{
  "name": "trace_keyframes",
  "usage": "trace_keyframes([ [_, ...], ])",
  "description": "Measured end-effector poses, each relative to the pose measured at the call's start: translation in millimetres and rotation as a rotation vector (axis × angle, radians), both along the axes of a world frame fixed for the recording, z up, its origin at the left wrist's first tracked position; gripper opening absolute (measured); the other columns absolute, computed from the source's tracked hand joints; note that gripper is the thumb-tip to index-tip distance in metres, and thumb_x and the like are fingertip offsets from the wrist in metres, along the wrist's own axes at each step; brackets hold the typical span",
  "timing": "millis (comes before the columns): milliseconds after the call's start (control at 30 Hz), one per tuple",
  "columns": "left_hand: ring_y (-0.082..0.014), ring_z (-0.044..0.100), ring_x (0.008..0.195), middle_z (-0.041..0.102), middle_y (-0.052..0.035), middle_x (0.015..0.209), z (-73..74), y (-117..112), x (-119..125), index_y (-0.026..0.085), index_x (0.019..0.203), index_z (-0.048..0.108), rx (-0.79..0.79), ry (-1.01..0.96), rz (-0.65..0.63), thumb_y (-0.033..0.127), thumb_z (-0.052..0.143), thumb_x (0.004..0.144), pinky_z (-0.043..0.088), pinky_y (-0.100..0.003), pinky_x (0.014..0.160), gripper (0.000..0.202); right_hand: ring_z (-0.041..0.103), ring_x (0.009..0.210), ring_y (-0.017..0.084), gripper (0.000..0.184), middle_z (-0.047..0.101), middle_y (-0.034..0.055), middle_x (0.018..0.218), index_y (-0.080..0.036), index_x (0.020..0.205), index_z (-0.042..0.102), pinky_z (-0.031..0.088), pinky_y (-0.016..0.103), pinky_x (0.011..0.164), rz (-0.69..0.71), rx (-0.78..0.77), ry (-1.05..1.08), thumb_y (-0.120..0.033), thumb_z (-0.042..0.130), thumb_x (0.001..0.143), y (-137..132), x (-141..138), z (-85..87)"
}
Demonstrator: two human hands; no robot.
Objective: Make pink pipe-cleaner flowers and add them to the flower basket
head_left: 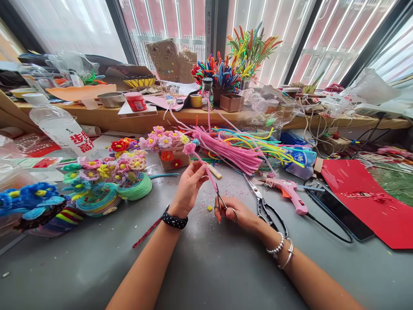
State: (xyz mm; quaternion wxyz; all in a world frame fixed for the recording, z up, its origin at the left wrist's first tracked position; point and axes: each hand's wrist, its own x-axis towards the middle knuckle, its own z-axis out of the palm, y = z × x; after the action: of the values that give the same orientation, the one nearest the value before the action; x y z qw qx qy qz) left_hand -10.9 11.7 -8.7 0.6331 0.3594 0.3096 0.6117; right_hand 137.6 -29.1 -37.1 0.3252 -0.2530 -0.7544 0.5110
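Observation:
Pinched between the thumb and fingers of my left hand (189, 189) is a pink pipe cleaner (211, 177), its free end slanting down to the right. A pink fuzzy flower (189, 148) appears to top the same stem just above my fingers. My right hand (235, 212) grips small scissors (220, 197) by the handles, and their blades meet the pipe cleaner's lower part. Beyond my hands lies a thick bundle of pink pipe cleaners (226, 148). A basket (176, 158) with fuzzy flowers stands behind my left hand.
Large black-handled scissors (269, 211), a pink glue gun (292, 193) and a phone (342, 211) lie to the right, beside red sheets (364, 193). Several pipe-cleaner flower pots (134, 186) and a plastic bottle (61, 125) stand left. A cluttered ledge (180, 118) runs along the back.

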Motion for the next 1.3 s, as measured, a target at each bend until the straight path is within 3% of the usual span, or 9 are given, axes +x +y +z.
trace_keyframes([
  [233, -0.0037, 0.051, 0.062, 0.056, 0.0041, 0.073, 1.5, 1.3, -1.5, 0.016, 0.077, 0.058, -0.025, -0.021, 0.081, 0.02, 0.068, 0.06, 0.04, -0.015, 0.058, 0.02, 0.033, 0.052, 0.009, 0.065, 0.038, -0.0023, 0.057, -0.014, 0.058, 0.051, 0.027, 0.023, 0.052, 0.054, 0.025, 0.028, -0.072, 0.025, 0.07, 1.3, -1.6, -2.7],
  [500, -0.0033, 0.05, 0.06, 0.055, 0.0039, 0.07, 0.1, 3.8, -3.8, 0.015, 0.076, 0.057, -0.047, -0.093, 0.109, 0.019, 0.067, 0.061, 0.04, -0.015, 0.056, 0.019, 0.035, 0.054, 0.01, 0.061, 0.041, -0.0011, 0.058, -0.015, 0.053, 0.049, 0.028, 0.023, 0.054, -0.031, 0.009, 0.071, -0.071, 0.031, 0.07, -1.5, 0.5, -3.7],
  [633, -0.0034, 0.05, 0.06, 0.054, 0.0036, 0.071, -0.7, 4.6, -4.8, 0.015, 0.077, 0.057, -0.058, -0.102, 0.056, 0.019, 0.067, 0.061, 0.04, -0.015, 0.056, 0.019, 0.035, 0.056, 0.01, 0.062, 0.041, -0.0011, 0.058, -0.015, 0.054, 0.05, 0.028, 0.024, 0.057, -0.124, -0.012, 0.042, -0.07, 0.028, 0.071, -0.7, -0.2, -5.2],
  [800, -0.0034, 0.05, 0.062, 0.054, 0.0033, 0.073, -2.0, 3.2, -2.5, 0.015, 0.078, 0.057, -0.05, -0.069, 0.021, 0.02, 0.067, 0.062, 0.04, -0.015, 0.057, 0.019, 0.034, 0.052, 0.009, 0.064, 0.04, -0.0019, 0.057, -0.014, 0.056, 0.052, 0.028, 0.023, 0.054, 0.009, -0.014, 0.03, -0.071, 0.028, 0.07, 0.5, -0.4, -6.1],
  [1067, -0.0036, 0.05, 0.062, 0.053, 0.0032, 0.073, -4.1, 2.7, -1.4, 0.015, 0.079, 0.058, -0.048, -0.024, 0.014, 0.021, 0.068, 0.062, 0.04, -0.015, 0.056, 0.021, 0.036, 0.054, 0.009, 0.062, 0.043, -0.0016, 0.058, -0.014, 0.058, 0.053, 0.03, 0.023, 0.055, 0.034, -0.013, 0.01, -0.069, 0.029, 0.072, 2.5, -1.1, -9.3],
  [1300, -0.003, 0.049, 0.057, 0.054, 0.0044, 0.068, 0.4, 3.2, -3.3, 0.015, 0.077, 0.056, -0.055, -0.056, 0.151, 0.02, 0.069, 0.06, 0.038, -0.015, 0.053, 0.022, 0.04, 0.055, 0.01, 0.056, 0.043, -0.0015, 0.055, -0.016, 0.049, 0.046, 0.032, 0.024, 0.057, -0.204, -0.013, -0.124, -0.067, 0.037, 0.07, 0.2, -3.5, -4.1],
])
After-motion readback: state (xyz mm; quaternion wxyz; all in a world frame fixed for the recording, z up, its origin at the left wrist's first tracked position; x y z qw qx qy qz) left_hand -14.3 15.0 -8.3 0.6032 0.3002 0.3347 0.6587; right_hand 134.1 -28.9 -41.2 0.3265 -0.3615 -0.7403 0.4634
